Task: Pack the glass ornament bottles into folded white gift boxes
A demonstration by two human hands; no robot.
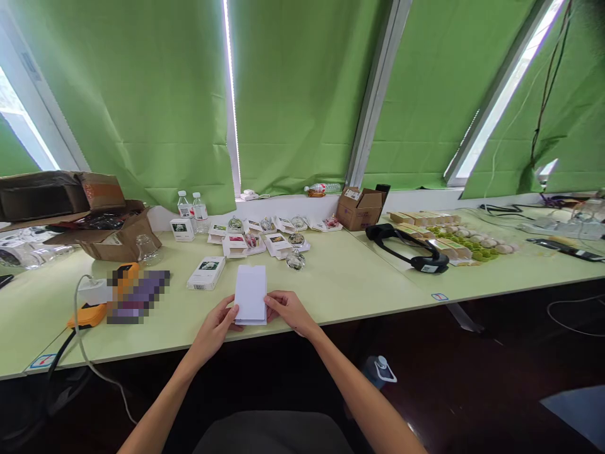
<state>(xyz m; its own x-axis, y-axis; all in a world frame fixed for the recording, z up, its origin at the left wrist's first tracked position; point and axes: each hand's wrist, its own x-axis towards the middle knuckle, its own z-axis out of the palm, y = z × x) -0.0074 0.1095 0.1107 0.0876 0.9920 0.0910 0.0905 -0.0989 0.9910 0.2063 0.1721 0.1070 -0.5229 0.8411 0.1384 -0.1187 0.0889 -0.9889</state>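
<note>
A plain white folded card (251, 293) lies near the table's front edge, with a second layer showing along its right side and bottom. My left hand (218, 325) grips its left edge, thumb on top and fingers partly hidden underneath. On the opposite edge, my right hand (289, 310) pinches the card between thumb and fingers. Left of the card lies a closed white box (207, 273) with a dark green picture. A round clear ornament (295, 260) rests just behind the card to the right. Further back, several opened white boxes (278, 244) have similar ornaments on or beside them.
Cardboard boxes (118, 236) stand at the left, behind an orange device (89, 314) with a white cable. Two water bottles (200, 208) stand by the wall. To the right are a brown carton (360, 209), a black headset (409, 246) and green egg-tray-like holders (482, 253).
</note>
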